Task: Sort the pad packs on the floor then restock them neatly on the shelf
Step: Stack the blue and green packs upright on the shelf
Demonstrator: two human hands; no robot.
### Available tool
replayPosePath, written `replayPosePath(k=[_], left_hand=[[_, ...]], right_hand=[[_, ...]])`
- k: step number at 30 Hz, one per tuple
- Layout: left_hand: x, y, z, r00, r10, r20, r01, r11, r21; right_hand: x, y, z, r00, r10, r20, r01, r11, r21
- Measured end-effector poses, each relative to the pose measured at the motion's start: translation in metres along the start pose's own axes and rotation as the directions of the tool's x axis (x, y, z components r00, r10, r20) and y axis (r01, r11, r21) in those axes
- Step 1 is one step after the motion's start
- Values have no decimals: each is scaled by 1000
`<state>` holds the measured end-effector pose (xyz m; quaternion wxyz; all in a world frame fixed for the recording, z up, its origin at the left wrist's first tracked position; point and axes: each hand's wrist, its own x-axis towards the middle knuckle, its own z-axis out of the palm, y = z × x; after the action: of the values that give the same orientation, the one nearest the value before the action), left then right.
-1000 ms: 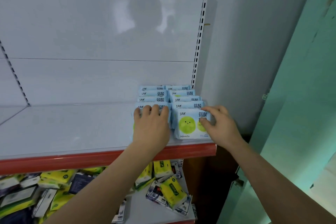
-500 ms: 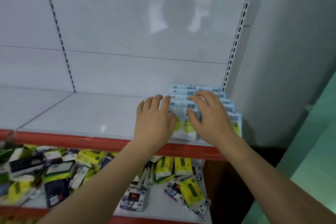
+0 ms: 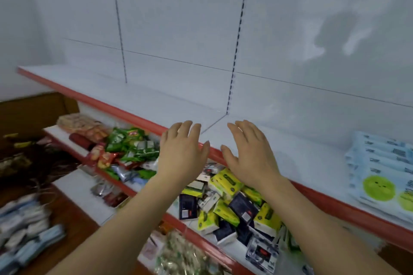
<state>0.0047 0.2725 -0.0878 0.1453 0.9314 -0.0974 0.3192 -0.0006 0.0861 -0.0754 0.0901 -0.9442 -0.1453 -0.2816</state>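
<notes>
Now both hands hang flat-fingered and empty over the red-edged shelf (image 3: 301, 147), left hand (image 3: 182, 152) beside right hand (image 3: 248, 152). Stacked blue pad packs (image 3: 382, 172) sit on it at three o'clock (more blurry packs (image 3: 26, 232) lie on the floor, at eight o'clock).

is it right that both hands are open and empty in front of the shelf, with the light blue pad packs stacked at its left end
Not quite. The head view shows the light blue pad packs stacked toward the right end of the shelf, not the left. The rest holds: the left hand and right hand are open and empty in front of it.
</notes>
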Motion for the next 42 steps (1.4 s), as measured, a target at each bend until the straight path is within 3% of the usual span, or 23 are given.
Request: replayPosePath(k=[7,14,20,30,37,42], left_hand=[[-46,-163,-45,972,-236,23,228,958,175],[-87,-299,-65,896,-444,-14,429,857,285],[-102,-418,-58,767,-641,15,589,713,379],[-127,-607,-51,539,-840,69,722,503,475],[-172,-719,-55,366,-926,91,790,361,496],[-203,-828,-36,296,-944,144,817,328,473]], right_hand=[[50,-157,87,975,-204,86,193,974,120],[92,-295,174,899,-419,126,374,885,277],[138,-392,271,809,-563,171,474,795,378],[227,-528,419,600,-755,264,584,639,501],[248,-649,511,458,-830,318,636,556,535],[247,-737,586,382,-831,405,637,554,536]])
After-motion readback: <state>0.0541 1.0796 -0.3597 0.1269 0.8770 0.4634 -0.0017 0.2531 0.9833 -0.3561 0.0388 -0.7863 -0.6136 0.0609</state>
